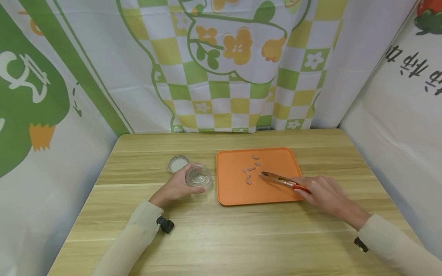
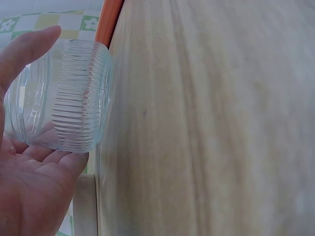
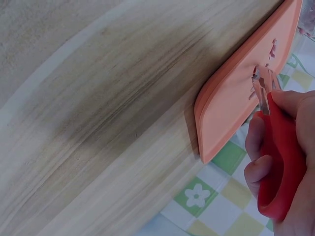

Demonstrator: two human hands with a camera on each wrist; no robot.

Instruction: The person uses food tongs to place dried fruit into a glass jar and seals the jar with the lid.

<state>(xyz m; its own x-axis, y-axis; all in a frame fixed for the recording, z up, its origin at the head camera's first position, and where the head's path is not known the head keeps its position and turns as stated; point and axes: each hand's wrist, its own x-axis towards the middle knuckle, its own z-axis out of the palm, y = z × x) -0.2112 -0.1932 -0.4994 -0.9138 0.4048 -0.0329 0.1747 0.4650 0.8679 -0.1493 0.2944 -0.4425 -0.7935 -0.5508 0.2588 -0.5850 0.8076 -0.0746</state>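
My left hand (image 1: 177, 186) grips a clear glass jar (image 1: 198, 176) with ribbed sides, thumb on one side and fingers on the other. The jar (image 2: 78, 96) shows nothing inside it in the left wrist view. Metal tongs (image 1: 277, 179) with red handles (image 3: 283, 167) are held in my right hand (image 1: 322, 193), above the right part of an orange tray (image 1: 235, 193). At the tong tips is a small pinkish-brown piece, partly hidden. Several similar curved pieces (image 1: 248, 179) lie scattered across the tray's middle.
A round jar lid (image 1: 178, 164) lies on the wooden table (image 1: 221, 237), just behind the left hand. Patterned cloth (image 1: 221, 96) hangs along the table's back edge, and printed sheets stand at both sides.
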